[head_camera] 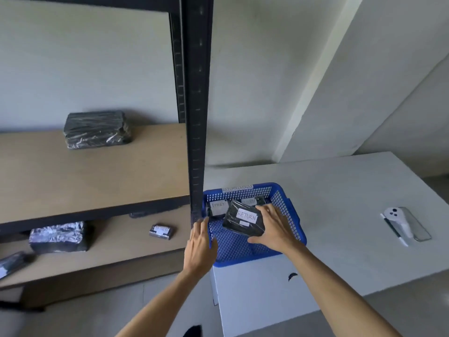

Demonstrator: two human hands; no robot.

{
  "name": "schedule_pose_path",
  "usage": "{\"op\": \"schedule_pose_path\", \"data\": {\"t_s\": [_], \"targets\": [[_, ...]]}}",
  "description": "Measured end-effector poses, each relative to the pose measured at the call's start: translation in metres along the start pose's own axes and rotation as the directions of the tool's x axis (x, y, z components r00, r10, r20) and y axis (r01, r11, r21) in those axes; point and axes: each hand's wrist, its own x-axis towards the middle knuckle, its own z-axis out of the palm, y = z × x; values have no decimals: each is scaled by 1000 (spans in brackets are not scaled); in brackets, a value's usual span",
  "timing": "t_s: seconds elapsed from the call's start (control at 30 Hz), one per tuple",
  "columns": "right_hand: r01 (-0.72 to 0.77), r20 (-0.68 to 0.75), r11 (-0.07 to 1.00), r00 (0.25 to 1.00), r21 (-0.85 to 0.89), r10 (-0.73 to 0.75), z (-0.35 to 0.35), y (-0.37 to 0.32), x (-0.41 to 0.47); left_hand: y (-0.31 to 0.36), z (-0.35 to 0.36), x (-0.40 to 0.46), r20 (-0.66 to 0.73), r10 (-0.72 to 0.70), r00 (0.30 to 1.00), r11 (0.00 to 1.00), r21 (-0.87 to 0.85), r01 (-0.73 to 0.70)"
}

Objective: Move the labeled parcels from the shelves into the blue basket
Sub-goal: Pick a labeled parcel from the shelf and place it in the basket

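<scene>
My right hand [273, 229] grips a black wrapped parcel [240, 221] with a white "RETURN" label, held tilted just inside the blue basket [294, 222]. Two more labeled parcels [217, 208] lie at the basket's far end. My left hand [200, 244] rests on the basket's left rim by the shelf post, fingers spread and holding no parcel. On the lower shelf lie a small labeled parcel [161, 231] and a larger black parcel [58, 237]. Another black parcel [96, 128] sits on the upper shelf with no label showing.
The black shelf post [196, 117] stands right beside the basket's left side. The basket sits on a white table [340, 190]. A white phone and a clear case [405, 226] lie at the table's right. A dark item [12, 262] pokes in at the lower shelf's left edge.
</scene>
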Motion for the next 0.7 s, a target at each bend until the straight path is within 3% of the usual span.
{"op": "schedule_pose_path", "data": {"t_s": [0.3,0.47,0.7], "targets": [[357,196,928,923,-108,-332,52,29,34,13,62,-1,-143,-129,981,991,-44,123],[376,158,927,916,-17,-369,84,26,48,8,82,-2,-218,-112,969,994,-16,112],[316,-13,931,948,181,-319,108,26,57,-3,85,0,-164,-92,982,995,34,99]]}}
